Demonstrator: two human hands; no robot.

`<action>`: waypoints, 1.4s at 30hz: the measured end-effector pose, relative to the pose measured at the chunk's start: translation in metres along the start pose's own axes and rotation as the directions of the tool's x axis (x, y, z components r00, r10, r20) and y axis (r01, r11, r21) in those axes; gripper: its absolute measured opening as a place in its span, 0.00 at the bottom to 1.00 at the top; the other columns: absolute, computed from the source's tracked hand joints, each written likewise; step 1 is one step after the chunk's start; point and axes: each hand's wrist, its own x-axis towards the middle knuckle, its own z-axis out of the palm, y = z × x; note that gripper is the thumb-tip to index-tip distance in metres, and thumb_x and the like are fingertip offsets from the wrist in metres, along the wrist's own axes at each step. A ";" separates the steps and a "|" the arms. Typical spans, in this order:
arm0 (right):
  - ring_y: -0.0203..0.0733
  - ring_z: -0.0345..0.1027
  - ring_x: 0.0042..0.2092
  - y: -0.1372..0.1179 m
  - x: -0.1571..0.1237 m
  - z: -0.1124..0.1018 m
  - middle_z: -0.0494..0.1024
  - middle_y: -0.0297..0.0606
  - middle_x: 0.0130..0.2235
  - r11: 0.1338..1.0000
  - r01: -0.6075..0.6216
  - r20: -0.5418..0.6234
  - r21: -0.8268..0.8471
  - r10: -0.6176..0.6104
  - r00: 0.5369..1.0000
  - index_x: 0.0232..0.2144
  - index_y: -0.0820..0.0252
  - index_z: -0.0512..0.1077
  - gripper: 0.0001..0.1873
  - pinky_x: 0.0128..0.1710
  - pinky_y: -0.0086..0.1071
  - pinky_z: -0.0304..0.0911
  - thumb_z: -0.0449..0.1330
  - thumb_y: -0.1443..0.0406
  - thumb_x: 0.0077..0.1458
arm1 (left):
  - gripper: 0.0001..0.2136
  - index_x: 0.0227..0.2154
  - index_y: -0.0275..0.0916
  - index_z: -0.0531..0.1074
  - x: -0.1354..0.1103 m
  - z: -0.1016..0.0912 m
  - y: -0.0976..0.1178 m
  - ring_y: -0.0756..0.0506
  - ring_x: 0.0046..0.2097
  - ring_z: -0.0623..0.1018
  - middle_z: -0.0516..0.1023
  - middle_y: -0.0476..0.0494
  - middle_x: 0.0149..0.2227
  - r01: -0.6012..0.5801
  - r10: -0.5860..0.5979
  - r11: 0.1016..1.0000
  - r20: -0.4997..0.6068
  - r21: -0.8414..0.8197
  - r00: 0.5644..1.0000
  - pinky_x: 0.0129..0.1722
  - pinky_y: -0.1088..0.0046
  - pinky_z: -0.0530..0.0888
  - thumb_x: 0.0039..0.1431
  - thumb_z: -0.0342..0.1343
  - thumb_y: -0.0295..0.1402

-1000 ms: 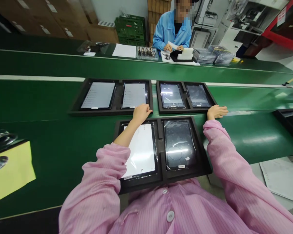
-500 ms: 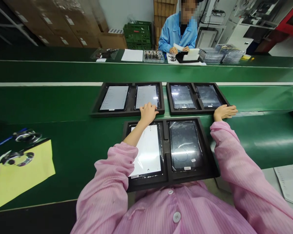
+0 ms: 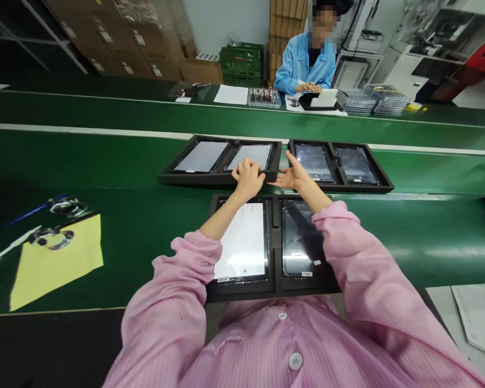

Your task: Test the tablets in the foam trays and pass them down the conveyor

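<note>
My left hand curls over the near edge of a black foam tray, which holds two lit tablets. My right hand hangs open just to its right, holding nothing, close to a second black tray with two dark tablets. Under my forearms lies a third foam tray. It carries a white-screened tablet and a dark tablet in plastic film, partly hidden by my right sleeve.
Green conveyor belts run across the view. A yellow sheet with wire loops lies at left. Beyond, a co-worker in a blue coat handles something at a bench with stacked clear trays. Papers lie at lower right.
My right hand has left the belt beside the far right tray and moved left into the gap between the far trays, palm open. The head view has also turned slightly.
</note>
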 end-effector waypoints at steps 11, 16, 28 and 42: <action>0.36 0.68 0.25 0.025 -0.085 0.013 0.69 0.29 0.21 0.992 0.077 0.066 0.100 -0.083 0.994 0.27 0.57 0.64 0.06 0.31 0.32 0.74 0.56 0.72 0.45 | 0.26 0.57 0.40 0.60 -0.071 -0.046 -0.140 0.31 0.67 0.58 0.60 0.27 0.64 0.098 -0.026 0.980 -0.374 0.175 0.927 0.64 0.45 0.50 0.57 0.58 0.37; 0.48 0.76 0.37 0.039 -0.160 -0.042 0.78 0.34 0.32 0.934 0.345 -0.023 -0.095 -0.349 0.937 0.31 0.54 0.70 0.17 0.38 0.40 0.76 0.58 0.67 0.32 | 0.17 0.45 0.42 0.67 -0.106 -0.057 -0.190 0.30 0.60 0.68 0.73 0.34 0.51 0.312 -0.172 0.941 -0.602 0.135 0.780 0.63 0.39 0.50 0.52 0.55 0.39; 0.67 0.76 0.50 0.124 -0.218 -0.208 0.84 0.40 0.42 0.396 -0.013 -0.251 -0.918 -0.556 0.793 0.41 0.38 0.80 0.24 0.40 0.55 0.75 0.54 0.45 0.45 | 0.26 0.38 0.60 0.82 -0.317 -0.025 -0.171 0.38 0.37 0.78 0.80 0.42 0.34 -0.409 0.408 0.912 -0.060 -0.005 0.911 0.40 0.56 0.74 0.52 0.47 0.66; 0.59 0.55 0.64 0.112 -0.150 -0.126 0.62 0.44 0.65 -0.651 0.535 0.828 -0.539 -0.295 0.477 0.65 0.34 0.63 0.33 0.64 0.61 0.42 0.43 0.38 0.63 | 0.32 0.66 0.56 0.61 -0.244 -0.034 -0.096 0.27 0.53 0.68 0.63 0.30 0.63 -0.045 0.071 0.964 -0.090 0.264 0.993 0.49 0.39 0.62 0.65 0.32 0.59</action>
